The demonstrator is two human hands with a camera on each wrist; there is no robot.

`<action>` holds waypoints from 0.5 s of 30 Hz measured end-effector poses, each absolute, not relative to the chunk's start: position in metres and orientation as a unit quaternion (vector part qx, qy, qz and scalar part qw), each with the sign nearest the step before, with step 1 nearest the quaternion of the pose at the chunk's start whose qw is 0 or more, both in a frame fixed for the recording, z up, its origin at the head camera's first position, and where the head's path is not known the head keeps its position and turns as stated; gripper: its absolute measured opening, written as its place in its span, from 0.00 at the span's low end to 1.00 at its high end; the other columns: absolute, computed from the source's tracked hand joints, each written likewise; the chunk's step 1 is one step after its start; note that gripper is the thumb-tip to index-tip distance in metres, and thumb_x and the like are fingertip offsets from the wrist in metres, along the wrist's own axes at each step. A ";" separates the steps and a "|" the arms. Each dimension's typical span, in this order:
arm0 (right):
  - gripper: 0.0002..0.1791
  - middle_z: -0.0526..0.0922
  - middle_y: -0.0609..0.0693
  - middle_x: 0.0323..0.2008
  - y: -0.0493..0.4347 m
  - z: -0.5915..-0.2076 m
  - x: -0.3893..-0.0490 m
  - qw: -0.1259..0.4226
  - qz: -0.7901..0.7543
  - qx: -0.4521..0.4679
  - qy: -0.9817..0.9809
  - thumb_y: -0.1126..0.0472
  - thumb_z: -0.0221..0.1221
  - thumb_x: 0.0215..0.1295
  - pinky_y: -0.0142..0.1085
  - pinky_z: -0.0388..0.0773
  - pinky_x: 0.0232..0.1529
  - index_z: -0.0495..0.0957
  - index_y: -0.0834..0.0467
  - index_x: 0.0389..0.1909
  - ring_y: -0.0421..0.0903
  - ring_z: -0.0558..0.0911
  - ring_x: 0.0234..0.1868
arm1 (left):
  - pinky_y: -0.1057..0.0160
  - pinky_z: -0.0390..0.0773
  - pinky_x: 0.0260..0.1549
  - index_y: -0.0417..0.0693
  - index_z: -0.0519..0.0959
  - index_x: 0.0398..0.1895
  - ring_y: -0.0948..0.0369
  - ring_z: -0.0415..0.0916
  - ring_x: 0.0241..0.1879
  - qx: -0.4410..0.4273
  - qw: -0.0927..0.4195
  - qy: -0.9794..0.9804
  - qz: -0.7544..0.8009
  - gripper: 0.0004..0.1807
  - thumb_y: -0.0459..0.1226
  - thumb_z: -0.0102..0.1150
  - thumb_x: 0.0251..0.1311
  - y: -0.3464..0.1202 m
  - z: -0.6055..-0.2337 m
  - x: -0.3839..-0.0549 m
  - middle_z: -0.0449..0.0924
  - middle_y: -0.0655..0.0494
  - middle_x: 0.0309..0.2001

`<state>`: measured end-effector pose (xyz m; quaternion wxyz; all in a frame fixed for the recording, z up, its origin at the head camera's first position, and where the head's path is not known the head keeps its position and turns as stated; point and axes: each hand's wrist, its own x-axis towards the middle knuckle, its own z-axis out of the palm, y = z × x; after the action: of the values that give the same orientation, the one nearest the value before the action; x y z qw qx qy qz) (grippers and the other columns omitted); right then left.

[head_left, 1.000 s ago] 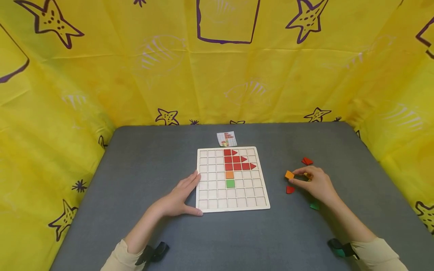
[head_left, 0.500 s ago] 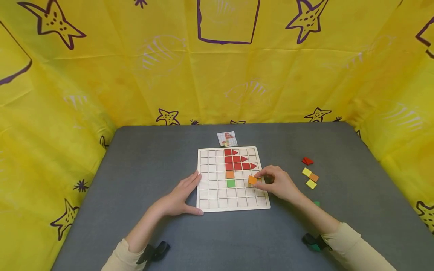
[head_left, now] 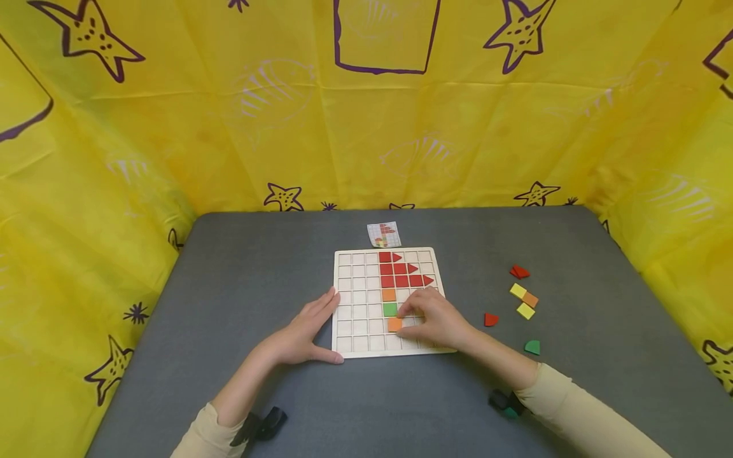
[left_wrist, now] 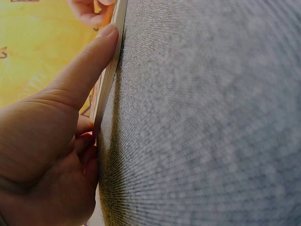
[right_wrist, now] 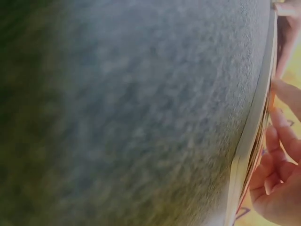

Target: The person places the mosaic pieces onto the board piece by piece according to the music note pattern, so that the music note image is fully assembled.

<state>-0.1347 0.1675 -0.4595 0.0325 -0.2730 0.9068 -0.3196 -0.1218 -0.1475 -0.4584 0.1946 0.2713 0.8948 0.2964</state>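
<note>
A wooden grid board (head_left: 359, 326) lies on the grey table. Along its left edge rests my left hand (head_left: 294, 336), thumb at the near corner and fingers extended. In the left wrist view, the thumb lies against the board's rim (left_wrist: 109, 75). My right hand (head_left: 438, 321) pinches an orange square tile (head_left: 394, 325) between thumb and fingers, at the cell just below a green square tile (head_left: 390, 310). Whether it is fully seated in the cell I cannot tell. Above the green tile is another orange tile (head_left: 389, 295), topped by rows of red squares and triangles (head_left: 401, 280).
Behind the board lies a small pattern card (head_left: 384, 235). To the right are red pieces (head_left: 520, 272), yellow tiles (head_left: 525, 312), an orange tile (head_left: 530, 299), a rounded red piece (head_left: 490, 319) and a rounded green piece (head_left: 532, 347). Another green piece (head_left: 510, 413) shows beside the right wrist strap.
My right hand has carried the orange tile leftward from the loose pieces, over the board, to the cell below the green tile. My left hand has stayed at the board's edge.
</note>
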 end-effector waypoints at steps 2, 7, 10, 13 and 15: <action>0.13 0.79 0.36 0.35 0.165 -0.459 -0.134 0.025 -0.314 -0.278 0.907 0.51 0.75 0.47 0.37 0.68 0.45 0.85 0.48 0.33 0.39 0.71 0.42 | 0.41 0.50 0.66 0.42 0.45 0.78 0.45 0.40 0.75 0.269 0.195 0.896 0.295 0.63 0.55 0.74 0.46 -0.147 -0.458 -0.122 0.36 0.48 0.78; 0.13 0.79 0.38 0.35 0.161 -0.459 -0.133 0.016 -0.317 -0.287 0.904 0.54 0.75 0.47 0.37 0.69 0.44 0.85 0.49 0.33 0.40 0.72 0.42 | 0.40 0.51 0.66 0.43 0.45 0.78 0.45 0.40 0.74 0.265 0.195 0.897 0.296 0.64 0.56 0.74 0.46 -0.146 -0.459 -0.122 0.37 0.48 0.78; 0.13 0.79 0.38 0.35 0.159 -0.458 -0.133 0.023 -0.320 -0.283 0.904 0.54 0.75 0.47 0.37 0.69 0.45 0.85 0.48 0.34 0.40 0.71 0.42 | 0.41 0.51 0.66 0.43 0.45 0.78 0.45 0.40 0.75 0.263 0.195 0.898 0.295 0.64 0.56 0.74 0.45 -0.146 -0.459 -0.122 0.36 0.49 0.78; 0.13 0.80 0.38 0.35 0.159 -0.458 -0.134 0.025 -0.321 -0.284 0.903 0.54 0.75 0.47 0.37 0.69 0.45 0.85 0.48 0.35 0.40 0.72 0.43 | 0.41 0.51 0.66 0.43 0.45 0.78 0.45 0.40 0.75 0.262 0.196 0.898 0.293 0.64 0.56 0.74 0.45 -0.146 -0.460 -0.122 0.36 0.49 0.78; 0.13 0.80 0.37 0.35 0.161 -0.458 -0.134 0.025 -0.324 -0.287 0.901 0.54 0.75 0.48 0.38 0.69 0.47 0.85 0.48 0.35 0.40 0.72 0.43 | 0.41 0.51 0.66 0.43 0.45 0.78 0.45 0.40 0.75 0.262 0.197 0.898 0.293 0.64 0.57 0.74 0.45 -0.146 -0.460 -0.122 0.36 0.49 0.78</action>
<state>-0.1342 0.1611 -0.4583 0.0246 -0.2870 0.9013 -0.3236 -0.1221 -0.1458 -0.4598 0.1967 0.2620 0.8983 0.2928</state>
